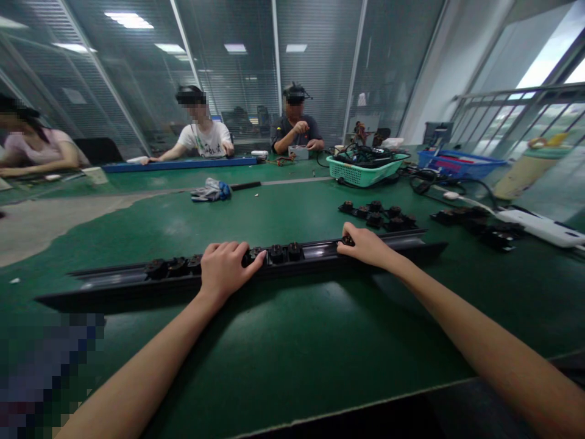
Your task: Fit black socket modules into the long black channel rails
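Observation:
A long black channel (123,291) lies across the green table, with several round black parts (295,250) seated in its trough. Over the middle-left of the channel rests my left hand (225,267), its thumb apart from the fingers and touching the row of parts; its palm side is hidden. Farther right, my right hand (363,246) pinches a small black part (348,240) between thumb and finger, at the channel's trough. Several similar black parts (375,213) lie on the table behind the right hand.
More black parts (475,221) and a white power strip (542,227) lie at right. Behind are a green basket (363,175) with cables, a blue basket (461,163) and gloves (211,190). Three people sit across the table, one near a blue bar (183,164).

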A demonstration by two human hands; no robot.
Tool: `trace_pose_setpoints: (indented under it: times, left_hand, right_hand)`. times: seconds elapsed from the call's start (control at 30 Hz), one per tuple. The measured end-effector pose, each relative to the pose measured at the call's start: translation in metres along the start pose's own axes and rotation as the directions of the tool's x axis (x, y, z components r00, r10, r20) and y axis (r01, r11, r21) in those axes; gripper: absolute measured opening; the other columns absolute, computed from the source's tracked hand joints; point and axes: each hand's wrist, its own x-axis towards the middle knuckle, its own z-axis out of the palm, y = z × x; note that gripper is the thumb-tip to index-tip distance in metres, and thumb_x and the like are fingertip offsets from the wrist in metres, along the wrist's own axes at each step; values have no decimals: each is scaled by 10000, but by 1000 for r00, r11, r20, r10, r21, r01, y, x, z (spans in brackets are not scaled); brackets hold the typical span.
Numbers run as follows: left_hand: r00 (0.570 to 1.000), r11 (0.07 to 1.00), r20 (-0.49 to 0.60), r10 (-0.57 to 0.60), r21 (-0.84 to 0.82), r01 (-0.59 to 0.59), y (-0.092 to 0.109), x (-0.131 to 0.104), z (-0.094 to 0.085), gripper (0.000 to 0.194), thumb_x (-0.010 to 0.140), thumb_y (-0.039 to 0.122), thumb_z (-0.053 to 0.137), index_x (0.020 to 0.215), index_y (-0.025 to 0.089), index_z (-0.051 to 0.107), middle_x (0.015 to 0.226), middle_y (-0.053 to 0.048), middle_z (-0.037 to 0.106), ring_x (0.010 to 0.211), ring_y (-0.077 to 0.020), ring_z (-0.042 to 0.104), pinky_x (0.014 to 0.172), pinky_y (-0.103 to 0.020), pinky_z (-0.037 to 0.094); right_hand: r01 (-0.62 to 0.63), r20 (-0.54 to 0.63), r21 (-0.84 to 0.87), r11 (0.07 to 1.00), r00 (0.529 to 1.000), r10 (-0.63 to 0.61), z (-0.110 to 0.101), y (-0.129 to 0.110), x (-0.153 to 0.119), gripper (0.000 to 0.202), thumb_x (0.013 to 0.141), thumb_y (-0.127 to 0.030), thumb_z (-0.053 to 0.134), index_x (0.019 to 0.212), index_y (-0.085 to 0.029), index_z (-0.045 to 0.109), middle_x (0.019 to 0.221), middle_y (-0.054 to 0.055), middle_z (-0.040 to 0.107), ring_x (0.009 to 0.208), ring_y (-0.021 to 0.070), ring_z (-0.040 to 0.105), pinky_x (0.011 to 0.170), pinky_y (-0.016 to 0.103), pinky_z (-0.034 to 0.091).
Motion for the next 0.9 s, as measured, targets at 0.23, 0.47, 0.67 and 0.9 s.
trace_pose_setpoints:
  times: [0.23, 0.47, 0.67, 0.9]
  left_hand:
    - [1000, 1000, -10, -3, -24, 3, 0, 1, 0, 503, 939, 609, 409, 802, 202, 669, 804, -92, 713, 792, -270, 645, 780, -403, 393]
    - [1000, 1000, -10, 2, -6, -2, -1, 0, 2, 510, 947, 620, 390, 827, 206, 663, 813, -81, 711, 799, -262, 647, 788, -395, 386]
    - [1000, 1000, -1, -1, 8, 1, -1, 0, 1, 517, 946, 628, 388, 829, 206, 662, 818, -78, 711, 806, -260, 649, 781, -390, 380]
    - [1000, 1000, -4, 1, -8, -1, -1, 0, 2, 509, 945, 619, 400, 829, 202, 669, 818, -81, 715, 808, -270, 652, 779, -398, 385]
  right_hand:
    - [142, 18, 136, 981, 989, -145, -4, 9, -6, 277, 870, -483, 514, 907, -224, 424, 813, 37, 583, 746, 195, 554, 684, 294, 371]
    - [85, -140, 145, 986, 988, -65, 10, 6, -14, 240, 879, -453, 517, 892, -218, 468, 846, 43, 590, 779, 196, 555, 712, 305, 383]
    - [79, -177, 146, 986, 983, -52, 11, 5, -16, 221, 878, -436, 528, 887, -217, 500, 865, 43, 607, 779, 191, 553, 692, 301, 375]
    - [73, -207, 125, 989, 977, -46, 13, 6, -15, 200, 874, -414, 530, 881, -215, 508, 870, 45, 616, 788, 194, 558, 705, 304, 382]
